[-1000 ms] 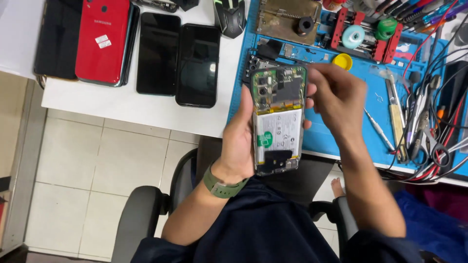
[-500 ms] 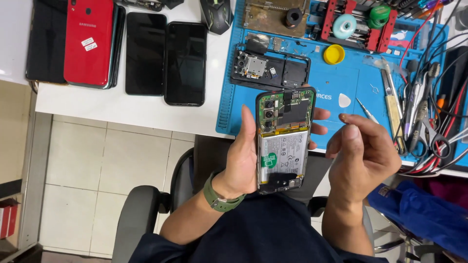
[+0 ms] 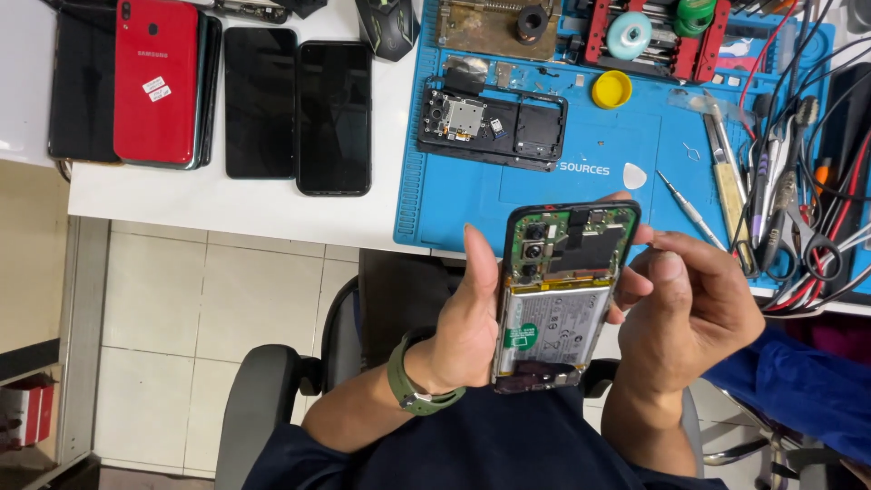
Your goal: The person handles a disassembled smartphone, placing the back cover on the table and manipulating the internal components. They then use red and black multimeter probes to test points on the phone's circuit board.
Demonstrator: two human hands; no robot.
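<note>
Opened phone (image 3: 562, 295), back cover off, board and battery exposed, held upright over the lap, just off the table (image 3: 272, 204) edge. Left hand (image 3: 467, 318) has it in a firm grip around the edge. Right hand (image 3: 689, 313) has drawn back from the board since a second ago; fingers pinched narrow, contents too small to tell. Yellow cap (image 3: 612, 89) on blue mat (image 3: 454, 195): contents unseen.
</note>
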